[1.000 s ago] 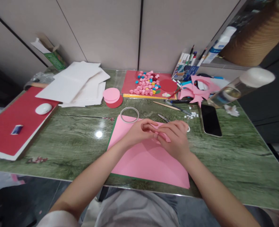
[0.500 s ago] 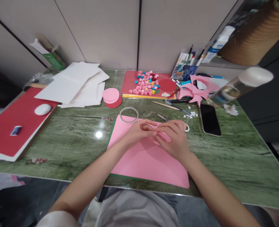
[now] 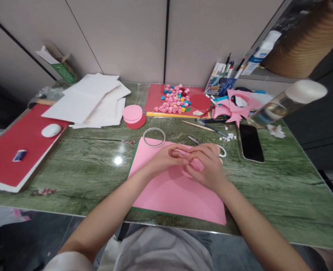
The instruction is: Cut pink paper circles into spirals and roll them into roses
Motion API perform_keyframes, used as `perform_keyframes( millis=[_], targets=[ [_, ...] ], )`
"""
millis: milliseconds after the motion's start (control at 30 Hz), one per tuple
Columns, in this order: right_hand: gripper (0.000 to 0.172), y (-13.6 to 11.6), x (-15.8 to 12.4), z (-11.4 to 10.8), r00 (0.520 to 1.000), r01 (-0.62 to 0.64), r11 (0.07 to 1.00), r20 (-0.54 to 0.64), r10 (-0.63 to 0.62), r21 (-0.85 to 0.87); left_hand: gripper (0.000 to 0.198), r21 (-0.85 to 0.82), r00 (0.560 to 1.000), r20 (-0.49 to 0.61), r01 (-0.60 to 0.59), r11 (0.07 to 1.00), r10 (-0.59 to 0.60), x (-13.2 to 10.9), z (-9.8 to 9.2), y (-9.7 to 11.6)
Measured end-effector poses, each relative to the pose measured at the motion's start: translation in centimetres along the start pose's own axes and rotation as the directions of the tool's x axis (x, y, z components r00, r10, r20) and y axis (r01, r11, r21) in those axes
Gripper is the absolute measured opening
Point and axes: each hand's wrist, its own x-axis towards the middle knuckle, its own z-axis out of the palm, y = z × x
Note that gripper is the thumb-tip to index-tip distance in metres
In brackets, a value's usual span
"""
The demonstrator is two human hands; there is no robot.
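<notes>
head view — the left hand (image 3: pixel 169 156) and right hand (image 3: pixel 208 167) pinch a small pink paper (image 3: pixel 196 165) between them, over the big pink sheet (image 3: pixel 177 197). it looks thin, light and easy to crease — best held softly by its edge.

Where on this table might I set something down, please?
The table is bare between the red sheet and the pink paper, and on the near side of the phone. Its back is crowded: white sheets, small coloured pieces, pink scraps.
</notes>
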Motion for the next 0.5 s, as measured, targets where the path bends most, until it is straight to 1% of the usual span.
perform_keyframes(
  millis=[200, 367, 500],
  targets=[
    [0.006, 0.00, 0.14, -0.27, 0.998, -0.024, 0.999, 0.059, 0.023, 0.022, 0.040, -0.021, 0.999, -0.040, 0.022, 1.000, -0.023, -0.09, 0.18, 0.14],
    [0.010, 0.15, 0.17, -0.44, 0.998, -0.048, 0.998, 0.034, 0.047, 0.048, 0.036, -0.049, 0.997, -0.072, 0.008, 0.999, -0.012, -0.02, -0.06, 0.10],
    [0.009, 0.28, 0.26, -0.43, 0.995, -0.095, 0.987, 0.030, 0.092, 0.127, 0.035, -0.087, 0.998, -0.064, 0.024, 0.996, -0.029, -0.01, -0.13, 0.17]
  ],
)
